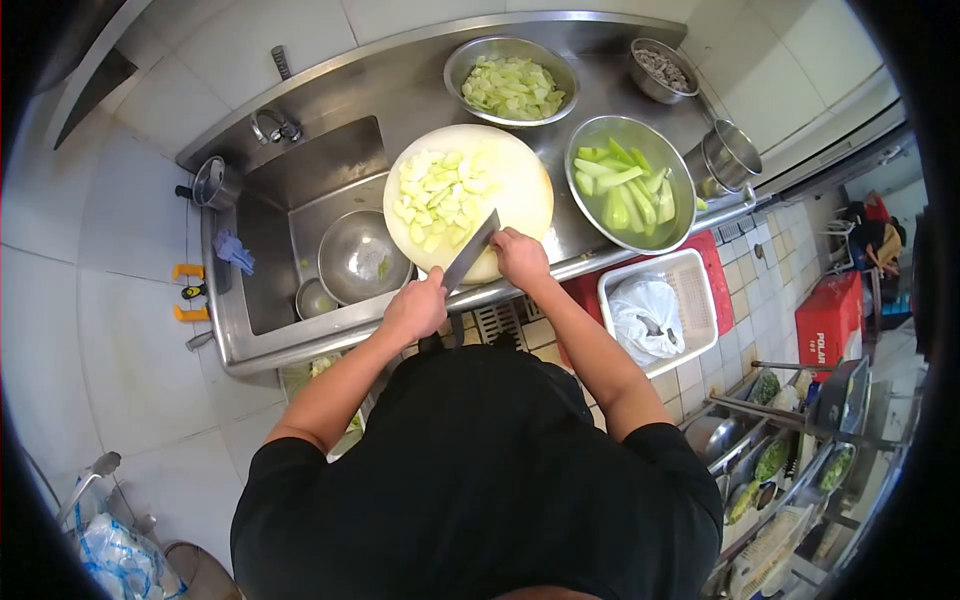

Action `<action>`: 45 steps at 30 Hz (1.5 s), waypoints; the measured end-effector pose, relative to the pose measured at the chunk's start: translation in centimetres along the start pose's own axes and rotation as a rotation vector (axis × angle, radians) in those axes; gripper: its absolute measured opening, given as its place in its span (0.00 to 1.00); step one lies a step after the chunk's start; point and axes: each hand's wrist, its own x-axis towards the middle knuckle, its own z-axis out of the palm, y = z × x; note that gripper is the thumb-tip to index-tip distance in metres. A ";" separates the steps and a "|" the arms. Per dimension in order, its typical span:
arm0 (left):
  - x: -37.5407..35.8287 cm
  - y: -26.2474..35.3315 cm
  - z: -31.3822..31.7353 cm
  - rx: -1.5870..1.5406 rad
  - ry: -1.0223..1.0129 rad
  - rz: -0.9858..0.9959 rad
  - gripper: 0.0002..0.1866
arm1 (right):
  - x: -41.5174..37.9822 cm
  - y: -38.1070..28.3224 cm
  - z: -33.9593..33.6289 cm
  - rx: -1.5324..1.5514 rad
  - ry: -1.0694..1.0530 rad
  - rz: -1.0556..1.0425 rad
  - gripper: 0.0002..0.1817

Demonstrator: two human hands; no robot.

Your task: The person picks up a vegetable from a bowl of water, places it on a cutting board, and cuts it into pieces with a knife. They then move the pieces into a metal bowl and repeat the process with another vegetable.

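My left hand (418,306) is closed around the handle end of a broad-bladed kitchen knife (470,252). The blade slants up and to the right over the near edge of a round cutting board (520,180). Beside the far end of the blade, my right hand (522,260) has its fingers curled together; whatever they may hold is hidden. Pale green cut vegetable pieces (440,195) lie heaped on the board's left half. To the right, a metal bowl (683,215) contains long peeled green wedges (625,185).
A bowl of thin green slices (512,88) stands behind the board. Left of it is a sink (265,290) with a large metal bowl (365,257) inside. A white basket (705,300) holding a plastic bag (646,318) sits below the counter's right edge.
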 end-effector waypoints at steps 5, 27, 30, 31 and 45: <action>1.3 -1.2 -0.5 0.003 0.027 0.032 0.13 | 0.6 -0.1 -0.5 -0.003 0.003 -0.006 0.08; 7.2 -3.2 -7.0 0.221 0.198 0.164 0.15 | 2.0 -1.2 -3.5 0.189 0.491 0.046 0.25; 6.0 -2.0 -5.9 0.195 0.366 0.139 0.19 | 1.8 -3.5 -4.2 0.077 0.353 -0.082 0.38; 6.7 -2.8 -5.0 0.175 0.455 0.171 0.23 | 1.9 -5.4 -4.8 0.002 0.280 -0.135 0.41; 2.2 -10.1 -10.6 0.352 0.721 0.053 0.25 | 9.4 -7.1 -3.0 -0.166 -0.295 0.033 0.57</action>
